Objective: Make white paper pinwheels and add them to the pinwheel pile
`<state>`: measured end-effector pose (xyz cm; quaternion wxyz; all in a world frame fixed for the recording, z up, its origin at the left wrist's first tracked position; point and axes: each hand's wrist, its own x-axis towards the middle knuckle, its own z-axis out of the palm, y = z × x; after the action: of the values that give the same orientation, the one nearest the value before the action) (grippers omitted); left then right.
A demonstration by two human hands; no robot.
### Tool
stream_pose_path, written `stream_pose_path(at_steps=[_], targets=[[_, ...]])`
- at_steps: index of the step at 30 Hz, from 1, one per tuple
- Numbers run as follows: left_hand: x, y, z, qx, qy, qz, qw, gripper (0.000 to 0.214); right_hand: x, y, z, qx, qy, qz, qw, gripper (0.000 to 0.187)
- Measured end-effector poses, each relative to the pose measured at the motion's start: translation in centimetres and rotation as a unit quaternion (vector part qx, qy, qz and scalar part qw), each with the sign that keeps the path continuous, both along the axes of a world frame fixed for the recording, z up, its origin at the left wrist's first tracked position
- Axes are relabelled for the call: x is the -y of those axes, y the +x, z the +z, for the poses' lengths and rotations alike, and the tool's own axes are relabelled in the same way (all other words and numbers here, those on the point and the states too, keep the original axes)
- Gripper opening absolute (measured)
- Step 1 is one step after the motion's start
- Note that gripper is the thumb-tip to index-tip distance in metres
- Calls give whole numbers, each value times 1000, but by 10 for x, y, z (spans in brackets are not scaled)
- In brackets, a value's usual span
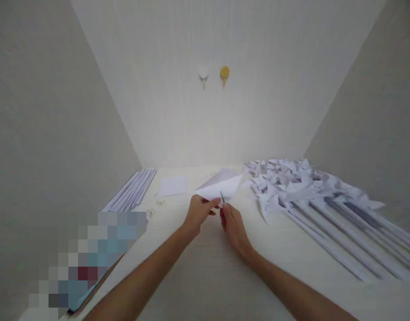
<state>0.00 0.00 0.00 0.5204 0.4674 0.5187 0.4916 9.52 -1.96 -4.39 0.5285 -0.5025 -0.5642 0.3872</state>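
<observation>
My left hand point(198, 213) pinches the near corner of a folded white paper point(221, 185) held just above the pale table point(205, 267). My right hand point(232, 225) is closed around a thin dark pointed tool point(222, 196), which looks like small scissors or a pin, with its tip at the paper's edge. Both hands meet at the middle of the table.
A heap of finished white paper pinwheels on rolled paper sticks point(325, 200) fills the right side. Rolled white sticks point(131, 191) lie at the left, next to a flat white square sheet point(172, 186) and small pale bits point(154, 207). Two hooks point(214, 75) hang on the back wall.
</observation>
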Motion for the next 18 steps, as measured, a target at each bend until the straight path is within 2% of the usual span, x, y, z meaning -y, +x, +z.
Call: stream_pose_path(at_steps=[18], targets=[[0,1,2,19,-13,-1,1000,11,-1,0,-1,17,16,-19,1000,42]])
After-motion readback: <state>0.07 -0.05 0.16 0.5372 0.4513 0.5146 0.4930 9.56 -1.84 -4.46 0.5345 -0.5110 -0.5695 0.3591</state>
